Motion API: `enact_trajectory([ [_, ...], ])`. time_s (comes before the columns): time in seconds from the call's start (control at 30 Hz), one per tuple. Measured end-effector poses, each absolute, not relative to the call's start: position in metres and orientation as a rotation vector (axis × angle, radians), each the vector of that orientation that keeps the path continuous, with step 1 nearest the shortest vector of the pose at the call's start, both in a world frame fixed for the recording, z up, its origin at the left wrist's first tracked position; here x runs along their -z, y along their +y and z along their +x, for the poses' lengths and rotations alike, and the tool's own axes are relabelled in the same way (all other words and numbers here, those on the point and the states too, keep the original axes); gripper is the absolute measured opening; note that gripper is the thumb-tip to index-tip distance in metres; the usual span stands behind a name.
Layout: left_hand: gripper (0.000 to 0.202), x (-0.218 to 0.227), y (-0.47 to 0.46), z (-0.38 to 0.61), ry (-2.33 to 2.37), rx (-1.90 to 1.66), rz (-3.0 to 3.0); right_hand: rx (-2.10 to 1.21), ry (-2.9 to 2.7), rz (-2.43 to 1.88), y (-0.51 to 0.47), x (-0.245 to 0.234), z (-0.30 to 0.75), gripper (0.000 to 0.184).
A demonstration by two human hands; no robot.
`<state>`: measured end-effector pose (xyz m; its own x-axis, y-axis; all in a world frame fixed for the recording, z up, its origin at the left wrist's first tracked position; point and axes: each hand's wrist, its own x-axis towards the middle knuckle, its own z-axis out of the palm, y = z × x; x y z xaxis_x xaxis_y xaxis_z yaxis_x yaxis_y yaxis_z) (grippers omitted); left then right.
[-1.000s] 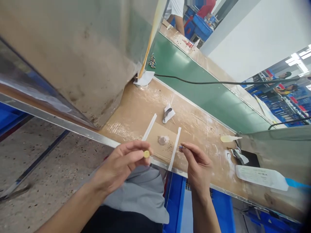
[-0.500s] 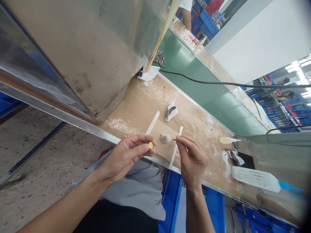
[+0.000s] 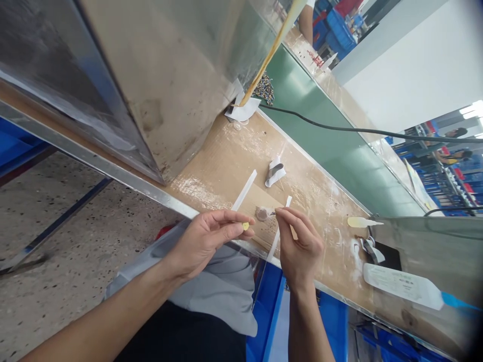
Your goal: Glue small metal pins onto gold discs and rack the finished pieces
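Note:
My left hand (image 3: pixel 206 244) pinches a small round yellow piece (image 3: pixel 245 226) between thumb and fingers, above the front edge of the bench. My right hand (image 3: pixel 300 246) is closed in a pinch on a tiny dark, metallic-looking piece (image 3: pixel 272 213); most of it is hidden by the fingertips. Between the hands, a whitish round blob or small dish (image 3: pixel 261 214) lies on a cardboard sheet (image 3: pixel 266 196). White tape strips (image 3: pixel 244 190) run along both sides of the cardboard.
Behind the cardboard lies a crumpled white wrap with a dark piece (image 3: pixel 275 172). A yellowish tipped bottle (image 3: pixel 362 222) and a large white bottle (image 3: pixel 403 285) lie at right. A tall panel (image 3: pixel 151 90) stands left. Beyond the bench is a green surface (image 3: pixel 302 100) with a cable.
The view has shifted, so the bench appears farther right. My hands are closer together, and the yellow piece is turned and shows less of its face. Both hands keep their pinch.

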<state>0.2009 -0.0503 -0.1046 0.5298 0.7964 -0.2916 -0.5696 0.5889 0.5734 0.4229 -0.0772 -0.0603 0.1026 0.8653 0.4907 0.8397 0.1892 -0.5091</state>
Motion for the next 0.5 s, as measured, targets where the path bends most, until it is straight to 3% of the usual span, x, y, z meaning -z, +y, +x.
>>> enact_trajectory([
  [0.5, 0.015, 0.1019, -0.0511, 0.1999, 0.576, -0.852, 0.453, -0.016, -1.703, -1.651, -0.0784, 0.0599, 0.4225, 0.019],
])
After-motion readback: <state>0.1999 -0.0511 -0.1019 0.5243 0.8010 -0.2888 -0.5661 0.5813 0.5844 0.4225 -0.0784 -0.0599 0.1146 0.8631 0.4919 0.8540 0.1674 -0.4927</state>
